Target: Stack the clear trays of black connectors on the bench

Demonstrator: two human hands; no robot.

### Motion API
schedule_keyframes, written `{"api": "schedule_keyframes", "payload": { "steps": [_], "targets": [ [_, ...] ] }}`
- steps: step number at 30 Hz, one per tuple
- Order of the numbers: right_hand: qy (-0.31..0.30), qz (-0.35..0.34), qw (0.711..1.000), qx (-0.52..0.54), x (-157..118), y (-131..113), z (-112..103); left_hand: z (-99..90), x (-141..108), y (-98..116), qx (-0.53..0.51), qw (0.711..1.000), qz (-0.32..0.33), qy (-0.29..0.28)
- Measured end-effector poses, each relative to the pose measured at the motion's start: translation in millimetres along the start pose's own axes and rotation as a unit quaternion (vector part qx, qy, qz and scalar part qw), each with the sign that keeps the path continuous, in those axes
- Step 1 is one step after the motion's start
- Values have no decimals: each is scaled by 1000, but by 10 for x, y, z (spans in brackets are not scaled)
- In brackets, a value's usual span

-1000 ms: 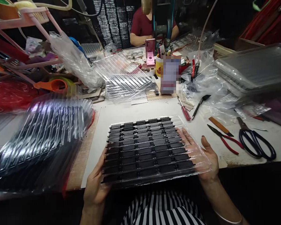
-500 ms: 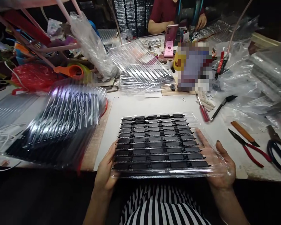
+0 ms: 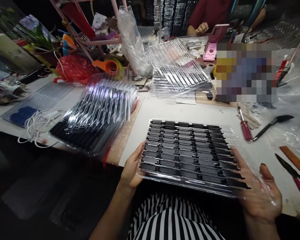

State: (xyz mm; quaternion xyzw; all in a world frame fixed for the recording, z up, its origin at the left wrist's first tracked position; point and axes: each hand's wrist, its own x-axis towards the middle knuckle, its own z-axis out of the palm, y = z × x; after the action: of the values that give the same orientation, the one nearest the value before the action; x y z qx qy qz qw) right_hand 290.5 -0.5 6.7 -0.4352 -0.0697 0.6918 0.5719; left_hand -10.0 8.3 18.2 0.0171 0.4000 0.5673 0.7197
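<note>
Between my two hands is a clear plastic tray filled with rows of black, chip-like parts with fine pins. My left hand grips its left edge, the fingers partly hidden beneath. At the right edge, my right hand holds the tray, its fingers showing through the clear plastic and the thumb at the side. The tray is over the front edge of the white table, tilted a little. To its left lies a stack of similar clear trays, with dark rows of parts in the lower ones.
A screwdriver, a black-handled tool and red-handled pliers lie at the right. More clear trays are piled at the back. White cable is coiled at the left. Across the table sits another person.
The view has turned left, so the table and its contents appear farther right. Both hands still hold the tray, which now slants down towards the right in the picture.
</note>
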Motion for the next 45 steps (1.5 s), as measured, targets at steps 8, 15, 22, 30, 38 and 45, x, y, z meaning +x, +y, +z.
{"api": "schedule_keyframes", "payload": {
  "steps": [8, 15, 22, 30, 38, 45],
  "targets": [
    [0, 39, 999, -12, 53, -67, -102, -118, -84, 25, 47, 996, 5, -77],
    [-55, 21, 998, 34, 104, -91, -81, -5, -54, -42, 180, 983, 32, 0],
    [-92, 13, 994, 61, 129, -93, -114, -32, 4, -57, 206, 978, 35, 21],
    [-108, 8, 991, 74, 127, -92, -105, -57, -3, -60, 189, 981, 32, 6],
    [-86, -17, 993, 84, 129, -86, -134, -138, -7, -158, 53, 993, 90, -48],
    [-84, 12, 994, 62, 109, -113, -105, -52, -4, -155, 157, 983, 85, -50]
  ]
}}
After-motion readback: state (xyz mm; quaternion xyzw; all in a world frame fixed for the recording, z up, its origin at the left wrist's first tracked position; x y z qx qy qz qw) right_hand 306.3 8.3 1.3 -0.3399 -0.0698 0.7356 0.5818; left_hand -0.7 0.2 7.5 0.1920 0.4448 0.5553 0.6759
